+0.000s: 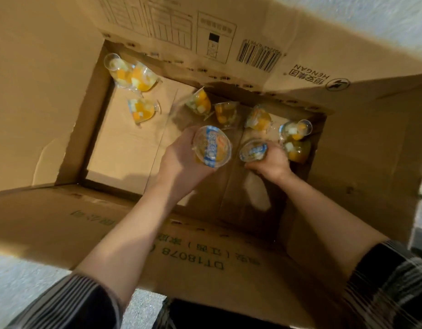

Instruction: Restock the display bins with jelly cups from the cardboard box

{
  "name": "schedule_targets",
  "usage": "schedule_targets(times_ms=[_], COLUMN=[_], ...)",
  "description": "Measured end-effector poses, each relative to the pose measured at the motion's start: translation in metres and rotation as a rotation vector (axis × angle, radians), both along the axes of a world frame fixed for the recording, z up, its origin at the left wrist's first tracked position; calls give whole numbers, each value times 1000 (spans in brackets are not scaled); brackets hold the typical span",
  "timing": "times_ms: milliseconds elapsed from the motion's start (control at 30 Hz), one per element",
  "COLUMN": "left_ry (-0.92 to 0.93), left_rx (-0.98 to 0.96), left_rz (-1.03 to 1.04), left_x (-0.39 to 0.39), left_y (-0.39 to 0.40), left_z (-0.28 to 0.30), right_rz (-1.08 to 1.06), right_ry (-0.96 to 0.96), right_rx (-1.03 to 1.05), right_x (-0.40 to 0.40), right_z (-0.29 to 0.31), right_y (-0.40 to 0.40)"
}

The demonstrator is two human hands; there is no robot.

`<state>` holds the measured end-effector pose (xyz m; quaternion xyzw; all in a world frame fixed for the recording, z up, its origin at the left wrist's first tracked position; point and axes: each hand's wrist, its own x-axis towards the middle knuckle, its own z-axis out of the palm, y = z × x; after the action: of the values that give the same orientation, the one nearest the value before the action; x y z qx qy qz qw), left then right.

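I look down into a large open cardboard box. My left hand grips a clear jelly cup with a blue-and-white lid, lid facing up. To its right, my right hand grips a second, smaller-looking jelly cup, tilted on its side. Several more cups with orange and white fruit pieces lie loose on the box floor: a group at the far left corner, one alone, others along the far wall and at the right.
The box flaps stand open on all sides; the far flap carries a barcode and the near flap green printing. Bare box floor shows at the left. Speckled pale flooring lies outside the box.
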<state>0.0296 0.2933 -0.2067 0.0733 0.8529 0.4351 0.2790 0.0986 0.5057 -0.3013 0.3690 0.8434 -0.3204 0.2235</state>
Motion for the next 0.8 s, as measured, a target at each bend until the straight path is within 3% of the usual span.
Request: schedule_targets(times_ms=[100, 233, 400, 500, 800], left_ry=[-78, -318, -450, -434, -375], left_rx=[96, 337, 624, 700, 835], left_rz=[76, 211, 170, -78, -659], left_x=[3, 11, 20, 29, 96], left_y=[1, 12, 41, 63, 166], left_z=[4, 33, 110, 160, 294], right_rz=[-428, -801, -838, -794, -873], right_ry=[206, 510, 849, 975, 1211], right_rx=[-327, -870, -1140, -1028, -218], right_x=[16, 38, 58, 73, 185], right_z=[41, 109, 205, 264, 415], right_y=[-15, -27, -32, -32, -1])
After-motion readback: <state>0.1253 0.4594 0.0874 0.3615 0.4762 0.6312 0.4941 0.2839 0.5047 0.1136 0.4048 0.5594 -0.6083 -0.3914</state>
